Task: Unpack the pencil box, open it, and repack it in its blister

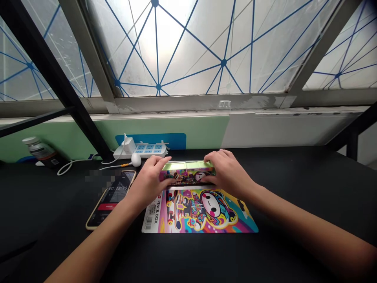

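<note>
A colourful cartoon-printed pencil box (188,175) lies on the black table (294,188), its green-tinted top edge facing the window. My left hand (151,179) grips its left end with fingers curled over the top. My right hand (225,171) grips its right end the same way. Just in front of the box lies a flat printed sheet (200,212) labelled "PENCIL BOX", showing a panda on a skateboard.
A smartphone (110,198) with a timer on screen lies left of the sheet. Behind it are a white power strip (144,150) with a plugged charger, a white earbud case (136,159) and cable. A bottle (41,151) lies at far left. A black diagonal beam (59,82) crosses the window.
</note>
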`<action>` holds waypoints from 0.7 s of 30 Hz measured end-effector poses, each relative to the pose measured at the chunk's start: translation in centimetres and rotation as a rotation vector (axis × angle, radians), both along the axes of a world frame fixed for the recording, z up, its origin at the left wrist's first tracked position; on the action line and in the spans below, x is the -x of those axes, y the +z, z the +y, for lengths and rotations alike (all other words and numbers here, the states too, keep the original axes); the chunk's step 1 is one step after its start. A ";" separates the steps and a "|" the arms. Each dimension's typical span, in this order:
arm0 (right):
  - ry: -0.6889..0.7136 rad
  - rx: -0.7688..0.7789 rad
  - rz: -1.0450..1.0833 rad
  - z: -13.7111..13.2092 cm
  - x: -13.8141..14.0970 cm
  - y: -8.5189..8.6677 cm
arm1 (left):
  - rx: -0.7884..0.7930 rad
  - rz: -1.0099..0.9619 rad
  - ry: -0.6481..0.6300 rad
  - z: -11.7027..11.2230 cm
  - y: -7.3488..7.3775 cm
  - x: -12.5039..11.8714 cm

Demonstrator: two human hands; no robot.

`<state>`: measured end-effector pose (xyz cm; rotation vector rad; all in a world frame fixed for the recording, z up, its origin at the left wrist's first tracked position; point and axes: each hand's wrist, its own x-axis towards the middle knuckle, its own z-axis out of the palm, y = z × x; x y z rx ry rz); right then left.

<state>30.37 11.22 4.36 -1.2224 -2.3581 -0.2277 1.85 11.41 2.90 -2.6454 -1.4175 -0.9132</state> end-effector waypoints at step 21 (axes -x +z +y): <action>0.369 -0.063 0.012 -12.5 -5.2 -4.2 | 0.305 -0.048 0.010 -13.2 -4.0 1.8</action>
